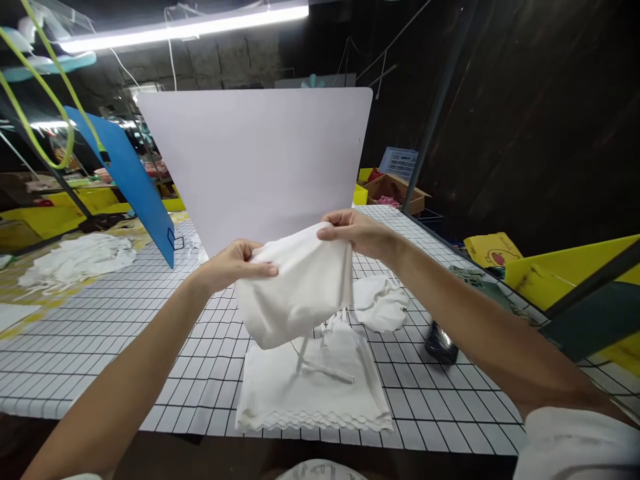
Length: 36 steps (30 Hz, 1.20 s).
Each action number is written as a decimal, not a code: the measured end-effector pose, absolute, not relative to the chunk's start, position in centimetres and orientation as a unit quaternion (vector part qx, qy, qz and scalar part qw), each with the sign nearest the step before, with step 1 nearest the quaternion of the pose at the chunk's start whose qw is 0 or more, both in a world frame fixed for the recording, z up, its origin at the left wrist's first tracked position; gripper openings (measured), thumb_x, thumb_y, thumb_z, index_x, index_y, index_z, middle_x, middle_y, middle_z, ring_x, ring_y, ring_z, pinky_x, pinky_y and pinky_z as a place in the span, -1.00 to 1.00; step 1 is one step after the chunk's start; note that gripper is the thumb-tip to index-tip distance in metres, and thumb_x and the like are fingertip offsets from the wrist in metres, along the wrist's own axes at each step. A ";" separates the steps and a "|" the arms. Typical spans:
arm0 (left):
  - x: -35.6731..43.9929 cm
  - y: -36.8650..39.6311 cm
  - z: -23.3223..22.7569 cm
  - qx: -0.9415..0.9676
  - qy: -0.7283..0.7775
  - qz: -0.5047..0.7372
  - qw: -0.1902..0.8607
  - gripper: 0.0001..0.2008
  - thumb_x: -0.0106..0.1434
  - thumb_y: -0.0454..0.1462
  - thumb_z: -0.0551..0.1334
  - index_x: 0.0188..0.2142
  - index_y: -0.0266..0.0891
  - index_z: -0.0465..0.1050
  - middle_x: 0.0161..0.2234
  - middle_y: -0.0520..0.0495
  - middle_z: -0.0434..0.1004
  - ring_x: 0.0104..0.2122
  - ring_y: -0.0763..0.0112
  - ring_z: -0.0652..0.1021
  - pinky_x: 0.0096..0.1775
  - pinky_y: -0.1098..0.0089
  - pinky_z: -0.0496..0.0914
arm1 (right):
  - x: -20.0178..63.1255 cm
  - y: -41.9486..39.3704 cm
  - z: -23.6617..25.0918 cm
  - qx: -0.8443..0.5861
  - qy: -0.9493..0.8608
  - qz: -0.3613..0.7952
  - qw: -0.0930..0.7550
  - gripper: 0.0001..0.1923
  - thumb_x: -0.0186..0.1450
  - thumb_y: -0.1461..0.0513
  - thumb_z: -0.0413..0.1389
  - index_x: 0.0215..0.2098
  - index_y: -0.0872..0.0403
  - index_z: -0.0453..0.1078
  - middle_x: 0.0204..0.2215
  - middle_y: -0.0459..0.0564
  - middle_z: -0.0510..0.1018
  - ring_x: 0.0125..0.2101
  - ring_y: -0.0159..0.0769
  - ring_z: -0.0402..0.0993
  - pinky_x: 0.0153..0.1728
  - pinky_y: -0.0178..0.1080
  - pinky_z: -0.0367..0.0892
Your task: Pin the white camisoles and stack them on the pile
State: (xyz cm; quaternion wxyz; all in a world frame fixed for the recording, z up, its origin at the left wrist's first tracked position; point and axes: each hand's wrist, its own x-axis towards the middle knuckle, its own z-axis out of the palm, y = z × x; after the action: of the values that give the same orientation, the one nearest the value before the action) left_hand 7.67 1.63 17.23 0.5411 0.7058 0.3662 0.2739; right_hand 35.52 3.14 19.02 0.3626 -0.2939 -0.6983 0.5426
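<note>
I hold a white cloth piece point(295, 287) up above the table with both hands. My left hand point(235, 262) pinches its upper left corner and my right hand point(356, 233) grips its upper right edge. The cloth hangs slack between them. Under it, a stack of flat white cloth point(310, 393) with a scalloped front edge lies on the grid-patterned table point(150, 347). A thin clear stand point(320, 360) sits on that stack, partly hidden by the held cloth.
A crumpled white cloth point(383, 303) lies right of the stack, a dark cylindrical object point(441, 342) beyond it. A white board point(260, 160) stands behind, a blue board point(130, 180) at left. More white fabric point(80, 260) is piled far left. Yellow bins point(575, 280) line the right.
</note>
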 end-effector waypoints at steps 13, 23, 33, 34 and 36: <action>3.4 2.9 17.7 0.617 0.362 0.436 0.546 -0.58 0.01 -0.01 0.52 -0.54 -0.28 0.45 -0.63 0.06 0.40 -0.66 0.56 0.39 -0.66 0.58 0.30 | 39.8 4.3 19.7 -0.320 -0.631 0.520 0.479 -0.54 -0.02 -0.03 0.47 -0.45 0.12 0.45 -0.52 -0.13 0.46 -0.51 -0.46 0.34 -0.47 -0.36 0.27; 1.0 3.6 20.0 0.607 0.269 0.505 0.552 -0.63 -0.05 -0.14 0.58 -0.44 -0.31 0.50 -0.54 0.03 0.51 -0.57 0.55 0.49 -0.51 0.56 0.48 | 41.2 2.7 21.9 -0.341 -0.674 0.474 0.453 -0.58 -0.09 0.04 0.51 -0.48 0.10 0.47 -0.55 -0.15 0.45 -0.55 -0.47 0.33 -0.57 -0.38 0.18; 0.8 2.3 19.7 0.722 0.386 0.320 0.477 -0.68 0.06 -0.04 0.48 -0.44 -0.26 0.60 -0.52 -0.07 0.55 -0.61 0.44 0.49 -0.63 0.52 0.34 | 43.5 2.3 22.0 -0.371 -0.781 0.383 0.326 -0.56 -0.03 -0.09 0.44 -0.46 0.10 0.57 -0.50 -0.06 0.52 -0.46 -0.36 0.41 -0.46 -0.27 0.28; 0.7 2.4 19.6 0.741 0.395 0.294 0.457 -0.67 0.08 -0.02 0.46 -0.44 -0.26 0.60 -0.50 -0.10 0.57 -0.58 0.40 0.51 -0.60 0.49 0.36 | 43.8 2.5 21.9 -0.376 -0.794 0.368 0.306 -0.56 -0.01 -0.09 0.43 -0.44 0.09 0.58 -0.48 -0.05 0.53 -0.44 -0.35 0.42 -0.44 -0.26 0.30; 0.8 3.1 19.6 0.772 0.418 0.268 0.396 -0.66 0.12 0.01 0.41 -0.43 -0.23 0.62 -0.46 -0.11 0.59 -0.50 0.32 0.54 -0.51 0.42 0.40 | 44.2 3.3 21.7 -0.397 -0.820 0.322 0.256 -0.57 0.03 -0.09 0.41 -0.43 0.10 0.60 -0.48 -0.05 0.53 -0.42 -0.32 0.42 -0.43 -0.24 0.29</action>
State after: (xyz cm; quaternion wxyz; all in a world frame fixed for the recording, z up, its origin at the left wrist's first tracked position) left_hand 0.79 3.08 19.65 0.3963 0.7721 0.4181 0.2682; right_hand 44.18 3.29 21.66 0.2563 -0.3969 -0.8203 0.3224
